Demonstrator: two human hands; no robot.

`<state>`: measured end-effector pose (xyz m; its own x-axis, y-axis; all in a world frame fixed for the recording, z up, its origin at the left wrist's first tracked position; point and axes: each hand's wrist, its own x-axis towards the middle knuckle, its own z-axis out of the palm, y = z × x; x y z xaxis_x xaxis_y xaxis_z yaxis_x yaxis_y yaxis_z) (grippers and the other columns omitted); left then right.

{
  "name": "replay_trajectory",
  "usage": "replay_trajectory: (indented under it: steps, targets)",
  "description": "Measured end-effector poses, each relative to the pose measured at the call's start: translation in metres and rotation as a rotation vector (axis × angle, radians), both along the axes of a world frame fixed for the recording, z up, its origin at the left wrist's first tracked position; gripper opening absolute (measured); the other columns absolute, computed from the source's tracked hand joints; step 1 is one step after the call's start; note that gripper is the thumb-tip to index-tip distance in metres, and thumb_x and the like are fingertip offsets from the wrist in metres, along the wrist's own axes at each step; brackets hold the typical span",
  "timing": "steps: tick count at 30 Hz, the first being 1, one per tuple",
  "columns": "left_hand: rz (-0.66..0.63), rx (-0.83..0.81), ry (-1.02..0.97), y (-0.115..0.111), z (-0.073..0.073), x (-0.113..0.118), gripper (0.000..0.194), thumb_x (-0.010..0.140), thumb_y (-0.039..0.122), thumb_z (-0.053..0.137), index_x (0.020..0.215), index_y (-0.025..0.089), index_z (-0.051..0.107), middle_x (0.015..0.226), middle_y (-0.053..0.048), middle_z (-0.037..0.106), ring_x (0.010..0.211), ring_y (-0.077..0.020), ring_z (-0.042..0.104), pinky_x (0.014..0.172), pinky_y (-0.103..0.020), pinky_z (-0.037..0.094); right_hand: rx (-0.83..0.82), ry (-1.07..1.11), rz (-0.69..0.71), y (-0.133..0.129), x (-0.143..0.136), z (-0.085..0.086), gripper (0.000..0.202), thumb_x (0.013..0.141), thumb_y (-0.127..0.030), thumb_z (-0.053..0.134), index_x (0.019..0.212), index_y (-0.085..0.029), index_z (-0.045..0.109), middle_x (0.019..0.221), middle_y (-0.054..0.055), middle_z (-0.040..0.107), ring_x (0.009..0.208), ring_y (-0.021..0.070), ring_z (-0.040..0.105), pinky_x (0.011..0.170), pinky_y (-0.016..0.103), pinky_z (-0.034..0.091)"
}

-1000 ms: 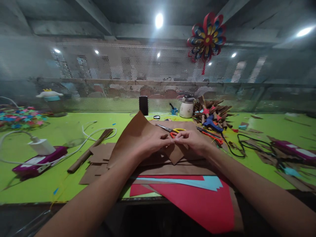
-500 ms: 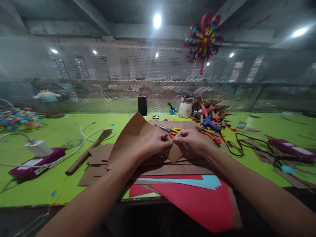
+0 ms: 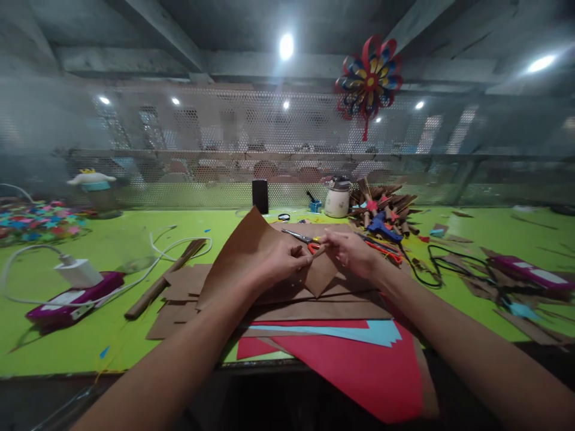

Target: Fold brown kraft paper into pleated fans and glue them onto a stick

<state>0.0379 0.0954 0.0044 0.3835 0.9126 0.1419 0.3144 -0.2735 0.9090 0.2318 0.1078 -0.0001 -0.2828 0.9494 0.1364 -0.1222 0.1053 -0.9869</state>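
Brown paper (image 3: 245, 257) curls up on the left above a stack of brown sheets (image 3: 314, 310). My left hand (image 3: 287, 261) pinches a small rolled edge of brown paper, whose pointed corner (image 3: 318, 281) hangs below the fingers. At the right end of that roll my right hand (image 3: 345, 251) is closed, its thumb and forefinger at the paper's tip. Just behind the hands lie scissors (image 3: 299, 236) with orange and yellow handles. Red paper (image 3: 359, 371) and light blue strips (image 3: 377, 334) stick out under the stack at the table's front edge.
A brown paper roll (image 3: 164, 280), white cable and purple power strip (image 3: 76, 299) lie left. A blue glue gun (image 3: 384, 227), rolled brown pieces (image 3: 395, 203) and black cord (image 3: 431, 281) are right. Behind stand a jar (image 3: 336, 197) and black phone (image 3: 259, 196).
My right hand has shifted slightly up and right from my left fingertips, and a short rolled bit of paper now shows between them. The camera view has tilted slightly.
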Motion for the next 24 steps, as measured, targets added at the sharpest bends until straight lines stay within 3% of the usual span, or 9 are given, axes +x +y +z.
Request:
replay_trajectory:
  steps: [5,14,24]
  targets:
    - [-0.005,0.027,0.047,-0.007,0.006,0.001,0.028,0.068,0.039,0.062,0.062,0.012,0.058,0.057,0.001,0.052,0.052,-0.0087,0.043,0.049,-0.021,0.03,0.113,-0.238,-0.048,-0.014,-0.014,-0.002,0.03,0.062,-0.042,0.072,0.067,-0.014,0.063,0.061,-0.001,0.055,0.055,0.0089,0.045,0.051,0.022,0.032]
    - [-0.1,-0.001,-0.035,-0.002,-0.003,0.001,0.032,0.07,0.045,0.061,0.066,0.013,0.055,0.06,0.0,0.052,0.055,-0.0094,0.046,0.053,-0.023,0.035,0.149,-0.228,-0.009,-0.01,-0.005,-0.004,0.028,0.06,-0.04,0.073,0.07,-0.015,0.063,0.066,0.0,0.059,0.059,0.0111,0.049,0.057,0.024,0.035]
    - [-0.11,0.118,0.09,-0.007,0.005,0.002,0.035,0.073,0.048,0.056,0.066,0.013,0.055,0.06,0.002,0.05,0.055,-0.009,0.042,0.051,-0.022,0.031,0.122,-0.234,0.018,-0.011,-0.005,-0.002,0.032,0.061,-0.043,0.072,0.072,-0.014,0.064,0.064,0.001,0.06,0.058,0.0115,0.051,0.055,0.024,0.036]
